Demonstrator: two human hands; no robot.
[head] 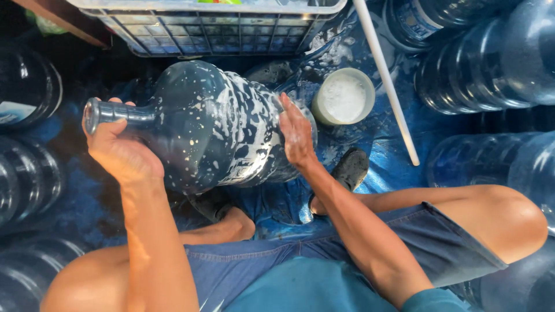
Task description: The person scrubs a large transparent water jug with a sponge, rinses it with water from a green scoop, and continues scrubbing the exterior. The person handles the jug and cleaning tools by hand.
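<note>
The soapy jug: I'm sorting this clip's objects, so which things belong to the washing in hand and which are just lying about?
In use:
- big blue water jug, foam-covered, lying on its side
- left hand, gripping its neck
- right hand, flat on its base
- likely the tub of suds

Lying about:
- other jugs
- plastic crate
- white pipe

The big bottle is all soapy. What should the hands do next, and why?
Probably roll the water jug a little. The left hand grips its neck and the right hand presses on its base end, while suds streak the upper side; the underside is hidden, so turning it would likely bring unscrubbed surface up.
</note>
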